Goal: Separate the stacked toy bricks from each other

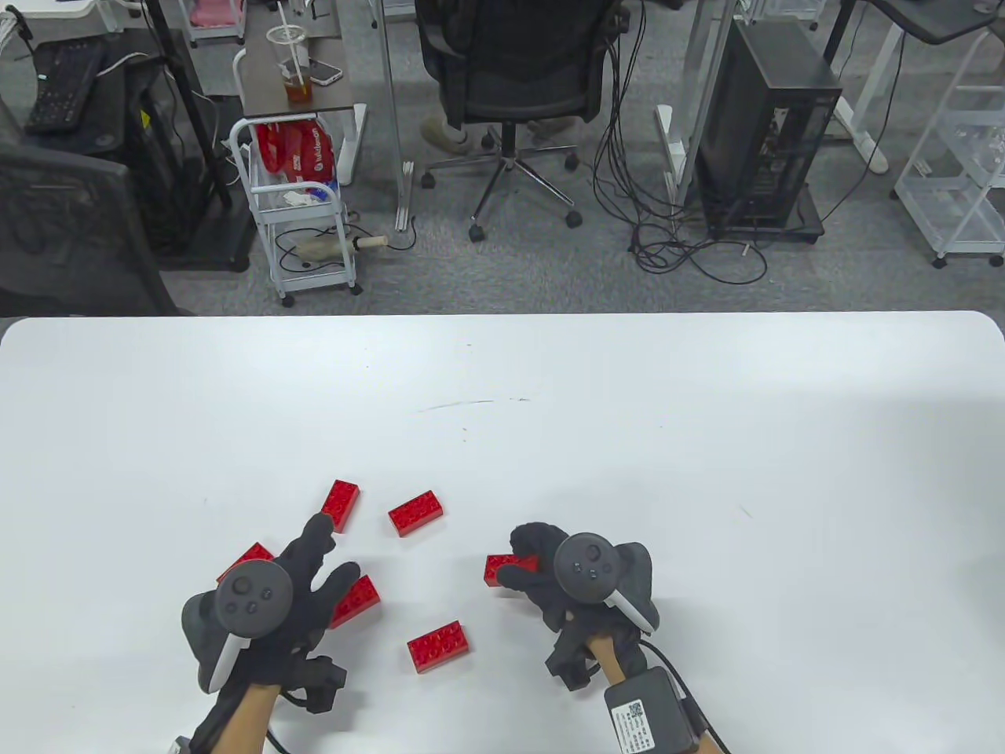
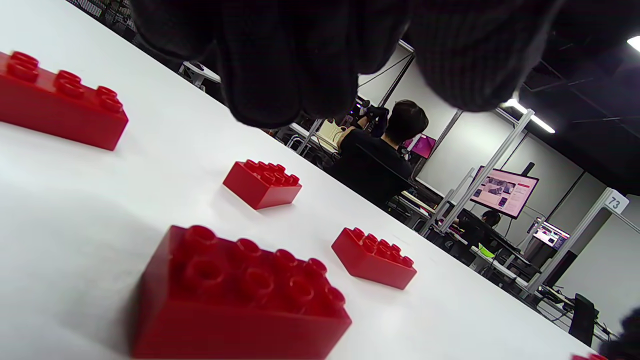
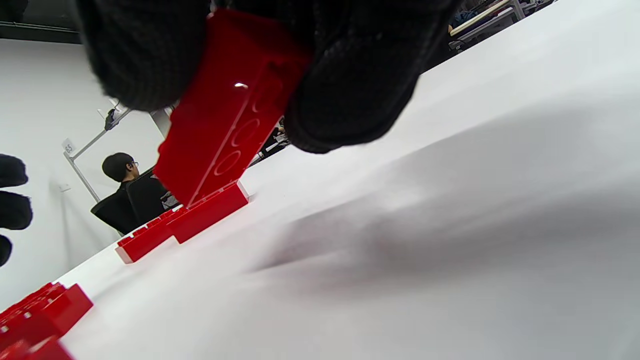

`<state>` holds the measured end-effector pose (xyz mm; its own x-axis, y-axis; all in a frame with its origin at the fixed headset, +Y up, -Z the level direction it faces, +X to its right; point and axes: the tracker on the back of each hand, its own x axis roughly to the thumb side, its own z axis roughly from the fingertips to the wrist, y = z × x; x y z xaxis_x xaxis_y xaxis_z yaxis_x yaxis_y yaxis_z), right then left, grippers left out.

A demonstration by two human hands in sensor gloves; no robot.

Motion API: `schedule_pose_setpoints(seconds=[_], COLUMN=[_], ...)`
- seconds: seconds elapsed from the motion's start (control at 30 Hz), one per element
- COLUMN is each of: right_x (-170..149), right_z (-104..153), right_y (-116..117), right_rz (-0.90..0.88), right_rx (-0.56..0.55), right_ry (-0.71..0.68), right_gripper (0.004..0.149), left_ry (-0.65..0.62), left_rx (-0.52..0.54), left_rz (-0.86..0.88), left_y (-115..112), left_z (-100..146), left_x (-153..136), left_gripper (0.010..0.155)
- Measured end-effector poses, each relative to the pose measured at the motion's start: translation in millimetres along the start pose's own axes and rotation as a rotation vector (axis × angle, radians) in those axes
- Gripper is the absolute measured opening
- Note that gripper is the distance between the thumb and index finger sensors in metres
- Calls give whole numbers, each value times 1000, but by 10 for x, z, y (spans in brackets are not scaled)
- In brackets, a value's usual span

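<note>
Pinching a red brick [image 1: 510,569] low at centre frame, the right hand [image 1: 585,581] kept it tilted off the table [image 1: 628,408], probably to set it apart; the left hand [image 1: 267,597] hovered splayed, holding nothing, over loose bricks [image 1: 415,513] at lower left.

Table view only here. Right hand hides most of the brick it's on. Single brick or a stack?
Observer: Single. In the right wrist view the right hand grips one red brick, and nothing is attached to its hollow underside.
Operator: Flat or tilted?
Observer: Steeply tilted, with the underside facing the wrist camera and its lower end down near the table.
Operator: Left hand holding anything?
Observer: No. In the left wrist view the left hand has its fingers hanging above the table with no brick between them. A loose brick lies studs-up nearby.
</note>
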<state>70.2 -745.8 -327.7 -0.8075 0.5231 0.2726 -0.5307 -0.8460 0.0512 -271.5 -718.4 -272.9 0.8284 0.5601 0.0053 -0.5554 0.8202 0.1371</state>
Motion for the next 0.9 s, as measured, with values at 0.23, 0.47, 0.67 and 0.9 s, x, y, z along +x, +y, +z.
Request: schedule_pose_setpoints(seconds=[0.23,0.47,0.67,0.9], right_x=[132,225,224,301], right_z=[-276,-440,-463,-431], right_y=[112,218,256,304], right_rz=[87,185,295,510], right_rx=[46,74,85,82], right_ry=[45,61,37,-64], right_gripper=[57,57,56,56], left_ry=[0,-7,1,-4], left_rx=[-9,-28,-33,-38], left_rz=[1,-8,0,-21], left_y=[-1,-19,-14,-38], left_z=[-5,-7,-18,-21], left_x=[-6,15,-4,16], left_gripper=[77,77,77,77])
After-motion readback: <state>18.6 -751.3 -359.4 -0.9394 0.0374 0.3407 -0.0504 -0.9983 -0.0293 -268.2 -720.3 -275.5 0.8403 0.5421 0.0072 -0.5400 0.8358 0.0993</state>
